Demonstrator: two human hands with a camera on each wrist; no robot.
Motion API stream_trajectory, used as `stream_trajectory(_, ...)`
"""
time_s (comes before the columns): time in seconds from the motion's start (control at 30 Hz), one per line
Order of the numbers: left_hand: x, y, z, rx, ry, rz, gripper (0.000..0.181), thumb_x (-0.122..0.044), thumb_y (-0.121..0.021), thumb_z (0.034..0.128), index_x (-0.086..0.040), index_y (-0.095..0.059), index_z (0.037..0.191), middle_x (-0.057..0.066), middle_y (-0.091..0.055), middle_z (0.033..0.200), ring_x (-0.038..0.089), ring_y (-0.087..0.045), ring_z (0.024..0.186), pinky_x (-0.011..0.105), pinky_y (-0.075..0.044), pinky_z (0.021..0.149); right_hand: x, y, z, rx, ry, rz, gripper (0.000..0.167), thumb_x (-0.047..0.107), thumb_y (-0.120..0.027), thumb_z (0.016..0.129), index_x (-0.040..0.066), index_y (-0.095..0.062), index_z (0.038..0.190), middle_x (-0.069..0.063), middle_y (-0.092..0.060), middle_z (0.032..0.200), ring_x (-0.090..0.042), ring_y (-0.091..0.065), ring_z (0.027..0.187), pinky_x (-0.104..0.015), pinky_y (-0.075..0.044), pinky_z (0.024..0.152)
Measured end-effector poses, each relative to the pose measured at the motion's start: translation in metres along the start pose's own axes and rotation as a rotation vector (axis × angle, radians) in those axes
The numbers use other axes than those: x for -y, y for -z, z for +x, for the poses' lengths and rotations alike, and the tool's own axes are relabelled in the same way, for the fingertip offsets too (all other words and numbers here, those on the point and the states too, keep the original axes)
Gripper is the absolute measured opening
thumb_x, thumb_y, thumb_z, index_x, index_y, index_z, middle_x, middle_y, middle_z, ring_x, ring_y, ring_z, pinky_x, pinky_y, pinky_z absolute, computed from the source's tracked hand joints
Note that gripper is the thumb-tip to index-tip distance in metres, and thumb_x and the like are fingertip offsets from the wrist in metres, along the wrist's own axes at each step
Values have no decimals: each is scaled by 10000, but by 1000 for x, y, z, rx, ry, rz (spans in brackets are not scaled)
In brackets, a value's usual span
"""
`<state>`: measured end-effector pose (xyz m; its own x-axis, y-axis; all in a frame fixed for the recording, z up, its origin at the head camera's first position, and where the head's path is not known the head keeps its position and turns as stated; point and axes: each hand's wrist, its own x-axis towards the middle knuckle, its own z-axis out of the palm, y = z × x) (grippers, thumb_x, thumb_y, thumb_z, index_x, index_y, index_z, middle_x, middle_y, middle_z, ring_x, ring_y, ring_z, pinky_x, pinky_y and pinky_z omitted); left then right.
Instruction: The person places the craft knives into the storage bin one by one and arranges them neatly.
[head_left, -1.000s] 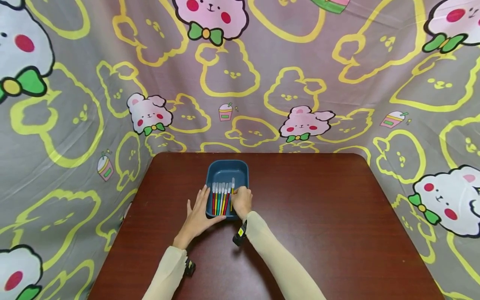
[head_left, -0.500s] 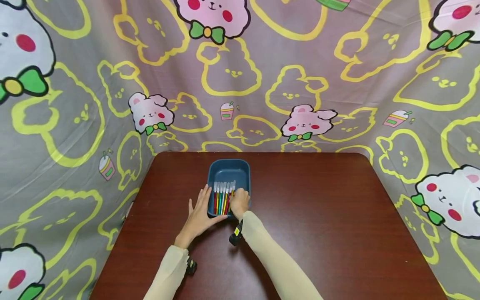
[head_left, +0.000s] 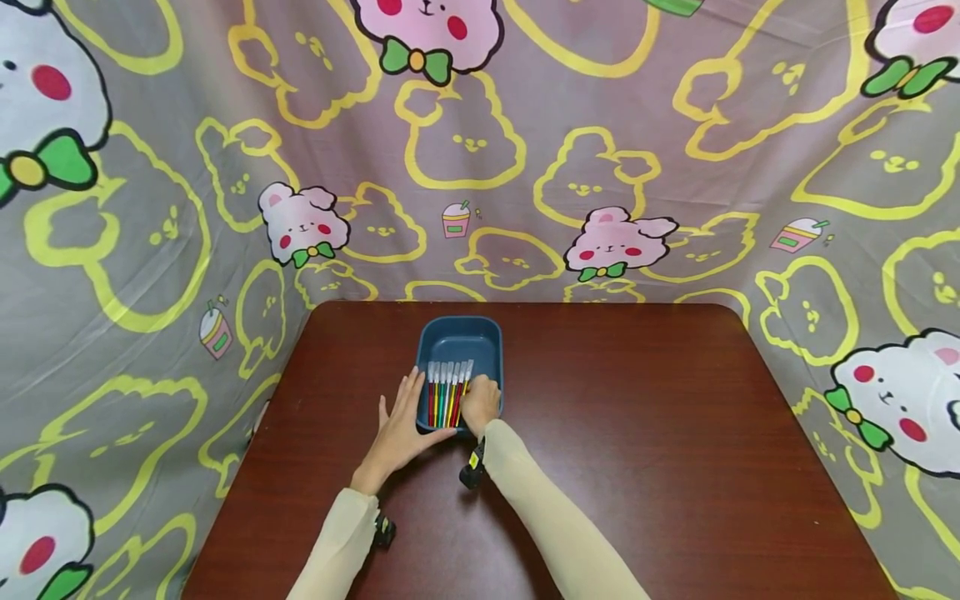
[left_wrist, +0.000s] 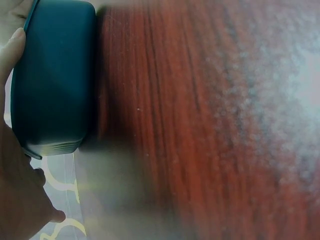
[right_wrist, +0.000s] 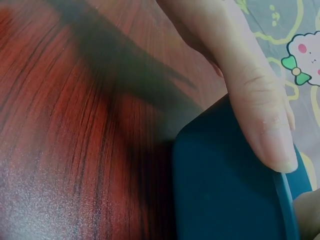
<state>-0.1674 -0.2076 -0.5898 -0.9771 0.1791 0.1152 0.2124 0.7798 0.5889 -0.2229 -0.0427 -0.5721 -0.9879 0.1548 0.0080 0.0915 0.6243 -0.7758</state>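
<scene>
In the head view, slim coloured pens (head_left: 444, 396) with pale caps lie side by side in a blue tray (head_left: 480, 333), caps pointing away. My right hand (head_left: 480, 405) reaches into the tray's right part, fingers curled over the lower end of the rightmost, yellow pen (head_left: 466, 386); its fingertips are hidden. In the right wrist view, the thumb (right_wrist: 267, 125) lies over the tray's rim. My left hand (head_left: 401, 421) is spread around the near left corner, straight fingers along the left wall and thumb along the near rim. The left wrist view shows its thumb touching the rim.
The tray stands on a dark red-brown wooden table (head_left: 615, 400), left of its middle. A patterned cloth (head_left: 510, 167) hangs along the table's far edge and sides. A black wrist camera (head_left: 472, 467) sits under the right sleeve.
My right hand has moved slightly left, bringing the yellow pen from apart to beside the others. My left hand has stayed at the tray's corner. The view has shifted slightly.
</scene>
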Motion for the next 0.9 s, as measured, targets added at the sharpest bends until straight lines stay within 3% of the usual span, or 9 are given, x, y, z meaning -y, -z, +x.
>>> stream_trajectory(0.27,1,-2,0,5,-3,4,1210,-604,-822,851,-33,-163,1690,119,-89,1777,442,-129,1603,797,-15,1173,-3,3,-1,14,28,-30,177,-107,-724,782,-1,-708,641,-209,-732,797,-444,-718,814,-560,-567,737)
stream_trajectory(0.43,-1,-2,3,10,-9,-8,1204,-583,-831,851,-40,-163,1692,113,-82,1779,435,-118,1607,789,-3,1178,-1,15,0,10,118,-13,132,-115,-681,814,-44,-766,743,-203,-729,784,-447,-692,794,-569,-540,765)
stream_trajectory(0.53,-2,-1,5,16,-7,1,1204,-591,-833,847,-42,-173,1691,112,-88,1778,447,-130,1602,795,-12,1175,-1,24,2,4,172,26,132,-97,-692,827,-59,-801,890,-173,-757,817,-417,-719,841,-543,-554,810)
stream_trajectory(0.67,-2,4,10,34,-2,29,1215,-617,-831,838,-47,-180,1691,131,-109,1773,448,-122,1603,789,-13,1179,-4,39,8,12,177,116,214,-50,-741,847,-58,-800,1053,-141,-798,926,-351,-764,950,-504,-570,892)
stream_trajectory(0.9,-6,17,18,11,3,42,1157,-589,-839,842,-24,-261,1670,184,-237,1735,441,-140,1601,766,-9,1195,-18,65,14,45,224,268,214,20,-750,933,-26,-782,1139,-165,-797,1037,-300,-778,964,-410,-621,840)
